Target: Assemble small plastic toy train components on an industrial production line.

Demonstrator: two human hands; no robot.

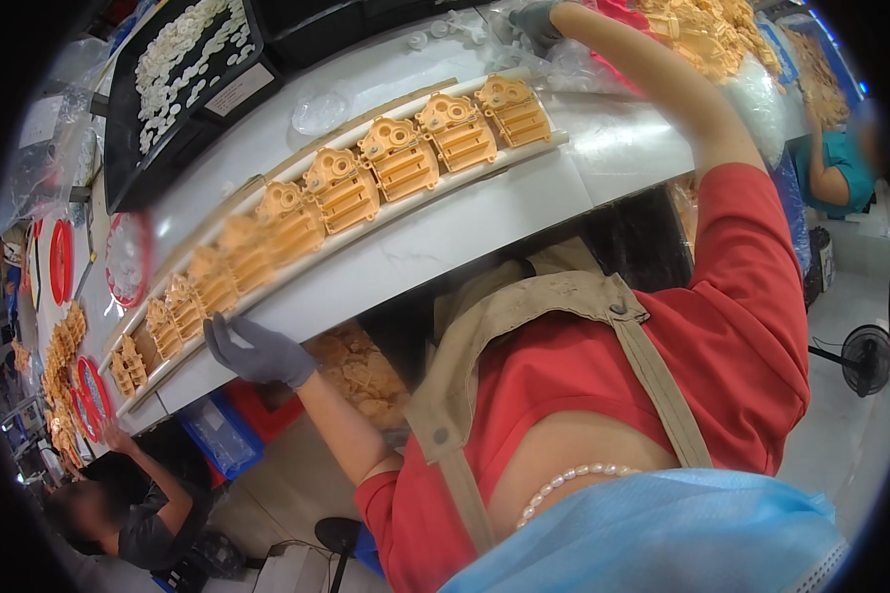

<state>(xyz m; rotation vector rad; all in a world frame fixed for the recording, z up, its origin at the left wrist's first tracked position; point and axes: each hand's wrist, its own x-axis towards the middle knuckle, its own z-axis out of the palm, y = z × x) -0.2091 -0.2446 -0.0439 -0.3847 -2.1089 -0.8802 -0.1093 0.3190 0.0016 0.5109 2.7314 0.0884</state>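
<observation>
A row of orange plastic housings (399,158) lies along a pale rail track (485,158) on the white bench; a few in the left half look blurred. My left hand (262,351), in a grey glove, is at the bench's front edge beside the track. Its fingers are stretched out with nothing between them. Far off at the upper right, my right hand (537,25), also gloved in grey, reaches to small white plastic parts (455,32) and a clear plastic bag (574,64). The fingertips there are too small and partly hidden to show a grip.
A black tray (183,109) of white round pieces stands behind the track. A clear round lid (319,114) lies near it. Orange parts (697,40) are heaped at the upper right. Co-workers sit at the lower left (138,504) and far right (833,173). Blue crates (218,435) stand below.
</observation>
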